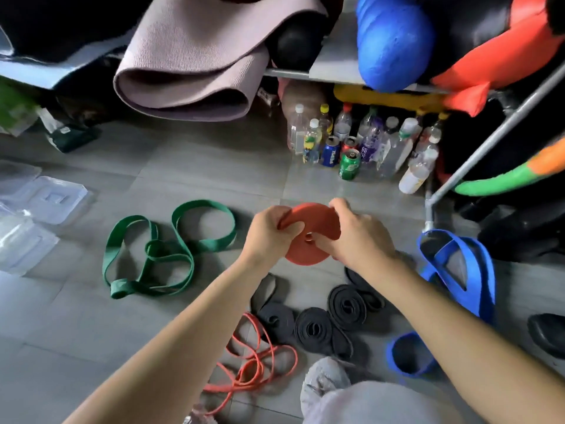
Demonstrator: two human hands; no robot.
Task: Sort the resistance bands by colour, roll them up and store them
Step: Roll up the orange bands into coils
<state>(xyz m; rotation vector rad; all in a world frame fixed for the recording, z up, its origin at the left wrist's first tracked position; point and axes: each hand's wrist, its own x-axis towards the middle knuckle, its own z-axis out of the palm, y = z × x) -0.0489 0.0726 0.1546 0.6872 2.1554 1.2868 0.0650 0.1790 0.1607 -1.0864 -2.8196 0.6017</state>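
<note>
Both hands, left hand (270, 232) and right hand (357, 237), pinch the red roll (318, 221); loosen the fingers and the coil springs open.

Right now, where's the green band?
In the head view, the green band lies unrolled on the floor at left, between the plastic boxes and the left hand gripping the red roll.
</note>
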